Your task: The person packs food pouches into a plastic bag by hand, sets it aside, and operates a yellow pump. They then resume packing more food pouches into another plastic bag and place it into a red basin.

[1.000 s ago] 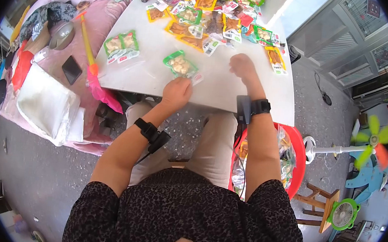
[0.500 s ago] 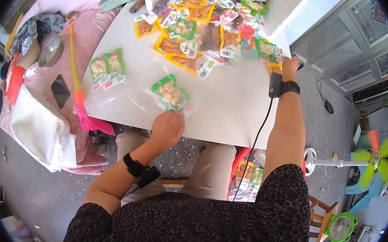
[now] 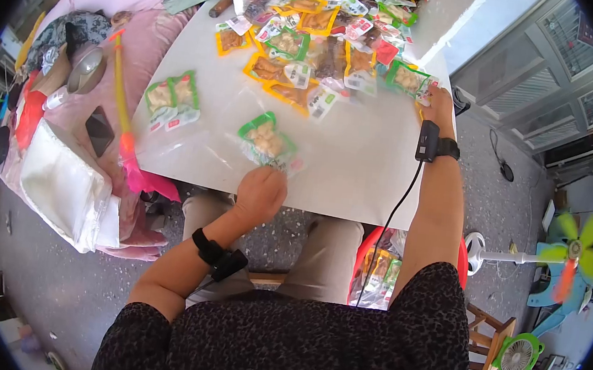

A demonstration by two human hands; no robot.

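My left hand (image 3: 262,189) is closed at the table's front edge, gripping the lower edge of a clear bag that has a green-edged food packet (image 3: 266,139) in or on it. At the table's right edge my right hand (image 3: 438,104) is closed beside a green-edged packet (image 3: 408,79), with the fingers at that packet's right end. Part of what lies under those fingers is hidden. Two green-edged packets (image 3: 172,100) lie side by side at the left, on clear plastic.
A heap of yellow- and green-edged packets (image 3: 317,21) covers the back of the white table (image 3: 356,162). Left of it are a pink cloth, a metal bowl (image 3: 86,70) and white bags (image 3: 64,184). A red tub (image 3: 461,266) holds packets below; a green-bladed fan (image 3: 574,249) stands right.
The whole view has shifted slightly. My right hand has moved a little down from the green-edged packet's edge, and a small yellow packet near it is less visible. My left hand keeps its grip.
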